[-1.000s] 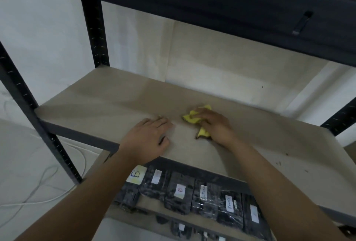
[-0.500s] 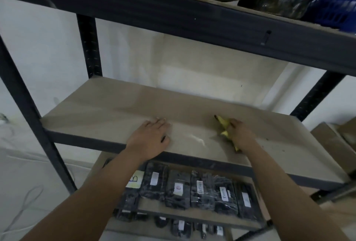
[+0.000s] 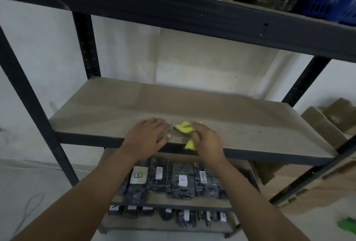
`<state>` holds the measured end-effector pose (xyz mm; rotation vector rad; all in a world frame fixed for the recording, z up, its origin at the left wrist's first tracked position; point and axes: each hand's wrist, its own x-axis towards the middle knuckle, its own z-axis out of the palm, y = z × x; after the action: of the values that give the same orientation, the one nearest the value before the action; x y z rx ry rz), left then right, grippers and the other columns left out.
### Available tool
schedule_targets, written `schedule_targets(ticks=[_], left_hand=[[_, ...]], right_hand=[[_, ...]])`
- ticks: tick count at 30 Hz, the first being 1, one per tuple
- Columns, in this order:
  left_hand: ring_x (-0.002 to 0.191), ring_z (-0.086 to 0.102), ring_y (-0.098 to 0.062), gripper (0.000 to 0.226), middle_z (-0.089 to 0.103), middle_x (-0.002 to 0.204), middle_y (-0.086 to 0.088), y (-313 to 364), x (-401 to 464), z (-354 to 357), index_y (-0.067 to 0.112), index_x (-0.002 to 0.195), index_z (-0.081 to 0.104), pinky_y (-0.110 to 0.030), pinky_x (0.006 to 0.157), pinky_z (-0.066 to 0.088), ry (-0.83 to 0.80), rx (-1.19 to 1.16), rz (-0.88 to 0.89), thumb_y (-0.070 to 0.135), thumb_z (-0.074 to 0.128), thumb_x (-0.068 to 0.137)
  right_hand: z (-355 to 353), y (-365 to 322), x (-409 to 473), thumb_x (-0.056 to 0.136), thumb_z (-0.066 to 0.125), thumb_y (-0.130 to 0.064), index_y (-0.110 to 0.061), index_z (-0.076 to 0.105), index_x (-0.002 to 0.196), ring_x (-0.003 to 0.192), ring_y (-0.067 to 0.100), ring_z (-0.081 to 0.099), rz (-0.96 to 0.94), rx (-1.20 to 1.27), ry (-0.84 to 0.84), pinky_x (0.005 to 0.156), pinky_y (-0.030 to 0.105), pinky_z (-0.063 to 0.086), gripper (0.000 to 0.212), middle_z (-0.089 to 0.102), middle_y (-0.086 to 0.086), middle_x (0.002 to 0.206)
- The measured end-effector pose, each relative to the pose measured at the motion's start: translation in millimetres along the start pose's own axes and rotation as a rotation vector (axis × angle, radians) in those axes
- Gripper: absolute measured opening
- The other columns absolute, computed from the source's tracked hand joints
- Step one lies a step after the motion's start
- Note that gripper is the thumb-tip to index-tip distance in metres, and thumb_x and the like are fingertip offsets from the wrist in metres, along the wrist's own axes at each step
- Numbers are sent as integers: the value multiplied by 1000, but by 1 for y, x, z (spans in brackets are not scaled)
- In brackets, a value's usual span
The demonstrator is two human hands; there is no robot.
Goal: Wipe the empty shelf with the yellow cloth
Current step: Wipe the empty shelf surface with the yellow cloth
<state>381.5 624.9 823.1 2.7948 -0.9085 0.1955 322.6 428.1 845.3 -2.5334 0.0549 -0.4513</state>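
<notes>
Cloth (image 3: 185, 128) now bunched under the closed right hand (image 3: 207, 140) at the shelf (image 3: 240, 119) front edge, returned leftward from half a second ago; wiping continues. Left hand (image 3: 148, 135) flat, holding nothing, just beside cloth. Specks remain rightward. Nothing obstructs; packets (image 3: 181, 180) sit below.

Yellow cloth (image 3: 185, 128) swept left, beside left hand (image 3: 148, 136).

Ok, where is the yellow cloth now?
The yellow cloth sits under the right hand at the front edge of the empty shelf, beside the flat left hand.
</notes>
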Motion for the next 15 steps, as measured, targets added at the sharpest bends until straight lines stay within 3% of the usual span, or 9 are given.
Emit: schedule_targets(ticks=[3,5,6,8,10,12,15], left_hand=[[142,23,-14,55,27,154,6,-16,6,-7,34,144,25,-36,115,16,-62,8,27,55,24,93],[141,22,-14,56,27,154,6,-22,4,-5,34,145,25,-36,115,15,-50,9,34,56,24,93],[141,22,-14,56,28,154,6,-23,3,-4,33,144,25,-36,115,14,-35,11,37,55,23,93],[140,23,-14,55,30,153,6,-22,1,0,32,144,26,-36,114,14,-3,16,37,54,23,93],[140,25,-14,57,31,152,6,-22,2,2,31,143,27,-36,114,14,14,9,29,55,21,92],[139,26,-14,58,33,151,6,-24,2,3,29,143,29,-34,114,15,23,-10,22,54,21,91],[135,32,-17,54,39,147,1,-26,2,3,24,140,36,-32,113,20,58,-59,13,48,32,91]], right_hand=[[-29,19,20,94,44,-17,-6,65,87,74,34,62,264,177,79,62,38,44,24,69,20,83],[-40,34,34,95,40,-20,-3,65,95,76,38,63,335,48,64,63,40,47,30,67,24,84],[-40,40,38,96,39,-22,-6,64,106,81,36,63,341,-62,27,65,38,47,31,67,22,92],[-31,45,46,97,38,-25,-17,53,128,111,32,55,281,-273,-97,85,38,47,36,57,15,128],[-14,42,57,97,37,-27,-25,43,138,137,27,33,168,-388,-185,106,40,37,41,35,3,151],[0,31,71,98,36,-26,-26,40,140,142,26,24,116,-378,-240,112,41,31,42,26,1,155],[14,11,74,97,41,-25,-24,50,134,135,28,37,42,-261,-293,108,39,36,37,37,2,151]])
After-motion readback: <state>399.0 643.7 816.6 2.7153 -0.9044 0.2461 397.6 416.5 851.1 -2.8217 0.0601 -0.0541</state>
